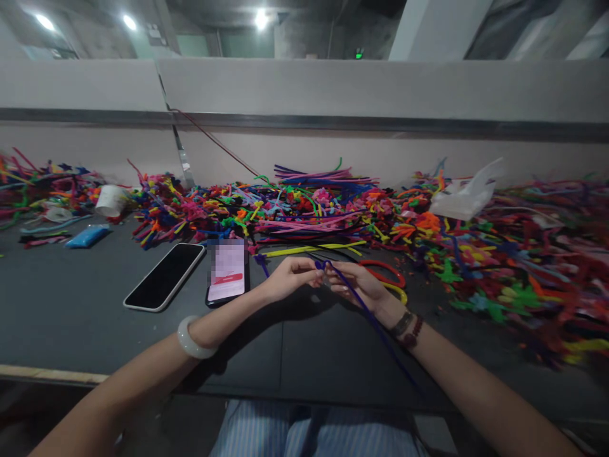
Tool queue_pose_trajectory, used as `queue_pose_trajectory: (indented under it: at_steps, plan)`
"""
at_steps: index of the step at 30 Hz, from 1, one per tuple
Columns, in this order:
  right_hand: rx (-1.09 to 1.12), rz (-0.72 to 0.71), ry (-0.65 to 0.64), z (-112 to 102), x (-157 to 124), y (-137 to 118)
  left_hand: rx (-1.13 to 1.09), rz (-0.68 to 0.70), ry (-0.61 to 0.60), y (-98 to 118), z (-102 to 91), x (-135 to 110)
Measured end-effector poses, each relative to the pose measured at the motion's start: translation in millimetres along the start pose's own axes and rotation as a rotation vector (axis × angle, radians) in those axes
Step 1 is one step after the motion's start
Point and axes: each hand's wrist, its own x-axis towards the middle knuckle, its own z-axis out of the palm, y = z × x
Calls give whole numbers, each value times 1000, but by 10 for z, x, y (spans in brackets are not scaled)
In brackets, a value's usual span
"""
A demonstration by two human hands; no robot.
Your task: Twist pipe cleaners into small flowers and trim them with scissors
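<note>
Between my two hands, above the dark table (257, 355), is a purple pipe cleaner (360, 303). Its near end is bent into a small loop or twist at my fingertips, while the long tail slants down to the right over my right wrist. My left hand (292, 278) pinches the bent end between thumb and fingers. Close beside it, my right hand (361, 285) grips the same pipe cleaner just past the bend. A small purple twisted piece (262, 263) lies left of my left hand. Behind the hands rest yellow pipe cleaners (314, 249).
A phone with a dark screen (164, 277) and a phone with a lit screen (227, 273) lie to the left. Heaped pipe cleaners (204, 203) line the back, with a white cup (110, 200), blue packet (87, 235) and tissue pack (464, 197) among or beside them.
</note>
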Motion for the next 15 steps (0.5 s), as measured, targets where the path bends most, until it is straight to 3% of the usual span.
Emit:
queue_pose_trajectory:
  at_steps: [5,15]
  plan:
    - [-72,-118,99,21,5,42,-181,-67,56,-18,38,-19]
    - [-75,-182,59,56,40,110,-340,-154,64,17,142,-72]
